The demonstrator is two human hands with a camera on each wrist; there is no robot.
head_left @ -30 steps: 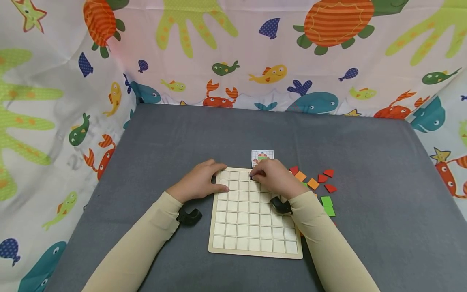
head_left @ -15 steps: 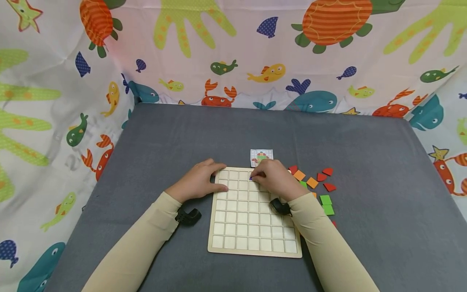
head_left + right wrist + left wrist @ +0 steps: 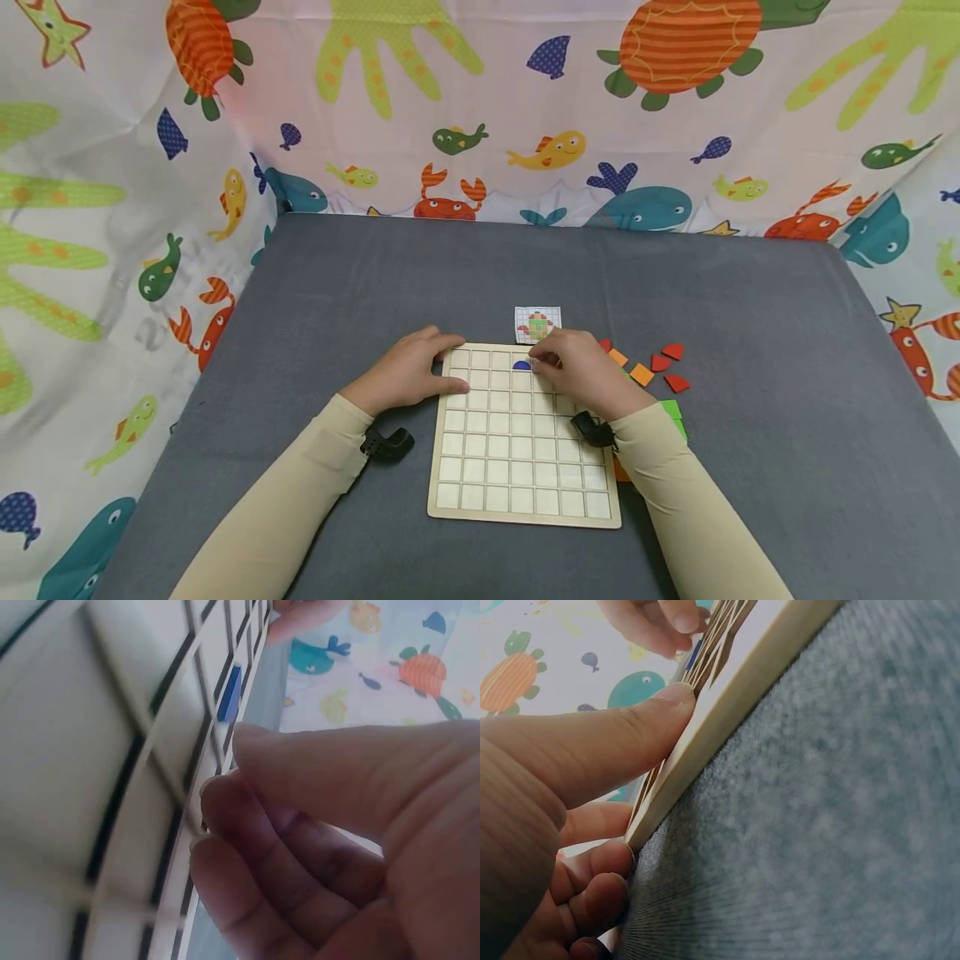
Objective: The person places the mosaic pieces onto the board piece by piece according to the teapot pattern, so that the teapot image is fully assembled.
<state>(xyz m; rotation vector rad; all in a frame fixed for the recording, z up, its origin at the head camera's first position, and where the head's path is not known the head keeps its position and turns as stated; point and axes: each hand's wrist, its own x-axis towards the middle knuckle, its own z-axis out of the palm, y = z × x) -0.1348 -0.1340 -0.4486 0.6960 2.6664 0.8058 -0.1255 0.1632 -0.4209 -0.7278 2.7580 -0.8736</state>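
Beyond both hands, a white cloth (image 3: 480,92) printed with turtles, crabs and whales is hanging around a grey table (image 3: 360,267), which is stretching out beneath the grip. Two tan sleeves (image 3: 277,500) are coming in behind the hands. Between the hands a wooden board (image 3: 510,521), divided into square cells, is lying flat. The left hand (image 3: 408,371) is gripping its far left corner, thumb resting on top and the other fingers curling at the edge. The right hand (image 3: 581,371) is hanging by the board's far side, fingers loosely bent and holding nothing (whether they are brushing the wood, I cannot tell). Just past its fingertips a small card (image 3: 531,315) with a coloured grid picture is lying at the board's far edge. To that hand's right, red pieces (image 3: 677,383), orange pieces (image 3: 642,375) and green pieces (image 3: 672,408) are lying loose, some partly hidden. Just left of its fingertips, a round-topped blue piece (image 3: 521,365) is sitting in the farthest row, fourth cell from the left.
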